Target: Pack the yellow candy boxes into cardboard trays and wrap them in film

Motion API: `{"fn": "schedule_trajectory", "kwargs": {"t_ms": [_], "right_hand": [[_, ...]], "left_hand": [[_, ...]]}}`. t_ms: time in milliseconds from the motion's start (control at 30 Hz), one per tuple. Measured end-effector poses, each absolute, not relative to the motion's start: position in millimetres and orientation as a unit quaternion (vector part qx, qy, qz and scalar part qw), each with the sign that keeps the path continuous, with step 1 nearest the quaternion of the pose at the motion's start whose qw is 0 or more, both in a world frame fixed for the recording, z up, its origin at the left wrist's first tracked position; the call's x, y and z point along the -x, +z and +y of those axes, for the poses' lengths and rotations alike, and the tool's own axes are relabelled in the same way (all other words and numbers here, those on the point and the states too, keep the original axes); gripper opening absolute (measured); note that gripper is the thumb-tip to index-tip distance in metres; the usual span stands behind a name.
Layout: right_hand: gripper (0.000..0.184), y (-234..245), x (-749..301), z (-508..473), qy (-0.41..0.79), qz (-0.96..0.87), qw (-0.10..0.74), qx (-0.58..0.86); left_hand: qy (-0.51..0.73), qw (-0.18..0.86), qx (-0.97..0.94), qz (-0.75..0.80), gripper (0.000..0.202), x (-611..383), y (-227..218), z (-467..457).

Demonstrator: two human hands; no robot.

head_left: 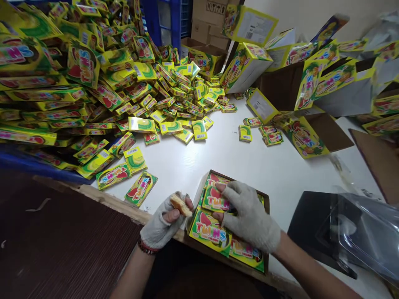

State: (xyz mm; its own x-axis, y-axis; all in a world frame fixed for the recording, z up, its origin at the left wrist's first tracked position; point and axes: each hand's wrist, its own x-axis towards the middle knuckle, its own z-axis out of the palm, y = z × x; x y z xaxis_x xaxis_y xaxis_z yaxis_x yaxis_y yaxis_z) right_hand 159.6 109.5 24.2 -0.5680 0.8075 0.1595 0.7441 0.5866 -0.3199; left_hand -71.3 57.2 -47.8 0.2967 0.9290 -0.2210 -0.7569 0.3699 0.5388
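Note:
My left hand (165, 222), in a white glove with bare fingertips, pinches a bitten-looking piece of bread (181, 204) at the left side of an open carton. Small yellow-green TWINS candy boxes lie face up in this carton (266, 203). Over it, my gloved right hand (249, 216) grips one TWINS candy box (213, 199) between thumb and fingers, at the carton's upper left. Another candy box (208, 232) lies just below that one. The palm hides part of the carton's contents. Left of the carton, a loose candy box (141, 189) rests by the table edge.
A large heap of candy boxes (124, 83) covers the left and back of the white table (193, 160). Open display cartons (311, 133) crowd the right. A black device with a clear cover (324, 232) sits at the near right. Blue crates (162, 23) stand behind.

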Motion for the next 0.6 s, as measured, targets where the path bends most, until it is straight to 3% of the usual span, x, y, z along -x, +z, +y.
{"fn": "schedule_trajectory", "kwargs": {"t_ms": [200, 333, 433, 533, 600], "right_hand": [[0.080, 12, -143, 68, 0.138, -0.910, 0.129, 0.369], [0.064, 35, -154, 110, 0.251, -0.908, 0.135, 0.308], [0.045, 42, -165, 191, 0.277, -0.835, 0.167, 0.446], [0.057, 32, -173, 280, 0.165, -0.727, 0.185, 0.640], [0.065, 16, -178, 321, 0.153, -0.711, 0.186, 0.660]], "left_hand": [[0.547, 0.774, -0.139, 0.288, 0.027, 73, -48, 56], [0.545, 0.771, -0.146, 0.297, 0.023, 74, -44, 57], [0.539, 0.774, -0.156, 0.294, 0.025, 74, -43, 60], [0.545, 0.772, -0.151, 0.291, 0.024, 72, -43, 62], [0.552, 0.770, -0.147, 0.284, 0.022, 71, -44, 63]]}}
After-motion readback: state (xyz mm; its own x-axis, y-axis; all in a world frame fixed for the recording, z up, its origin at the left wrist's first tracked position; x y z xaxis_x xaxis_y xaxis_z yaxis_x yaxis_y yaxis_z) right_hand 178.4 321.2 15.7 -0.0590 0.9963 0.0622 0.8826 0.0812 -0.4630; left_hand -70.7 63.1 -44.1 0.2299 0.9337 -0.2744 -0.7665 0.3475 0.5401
